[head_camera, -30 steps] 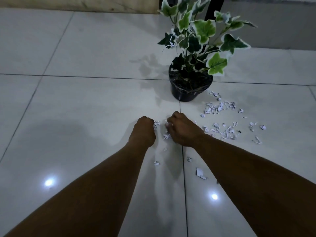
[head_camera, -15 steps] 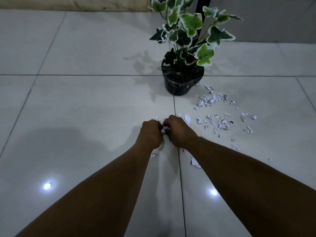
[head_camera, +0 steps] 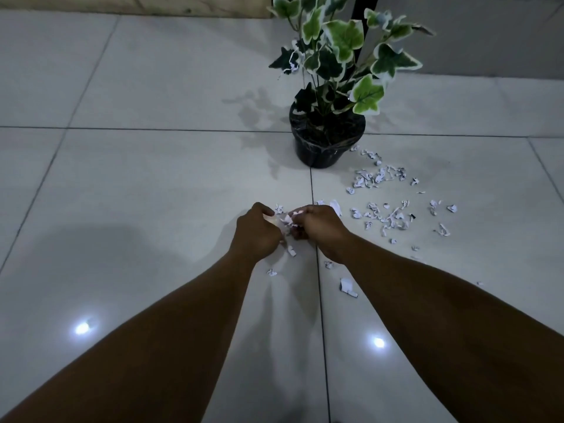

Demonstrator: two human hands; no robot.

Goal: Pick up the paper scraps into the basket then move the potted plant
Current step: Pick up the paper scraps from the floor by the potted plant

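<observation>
My left hand [head_camera: 255,232] and my right hand [head_camera: 319,229] meet on the tiled floor, both curled around a small bunch of white paper scraps [head_camera: 287,222] held between them. Many more scraps [head_camera: 386,216] lie scattered to the right of my right hand, and another cluster [head_camera: 370,178] sits beside the pot. A few loose pieces [head_camera: 347,286] rest under my forearms. The potted plant [head_camera: 327,141], a black pot with green and white ivy leaves, stands upright just beyond my hands. No basket is in view.
Glossy light grey floor tiles [head_camera: 137,184] stretch to the left and front. A dark vertical post [head_camera: 364,13] rises behind the plant. A pale wall base [head_camera: 137,4] runs along the far edge.
My two hands came together from slightly apart and gathered scraps between them. The fingers have now loosened a little, showing the paper. The view shifted slightly.
</observation>
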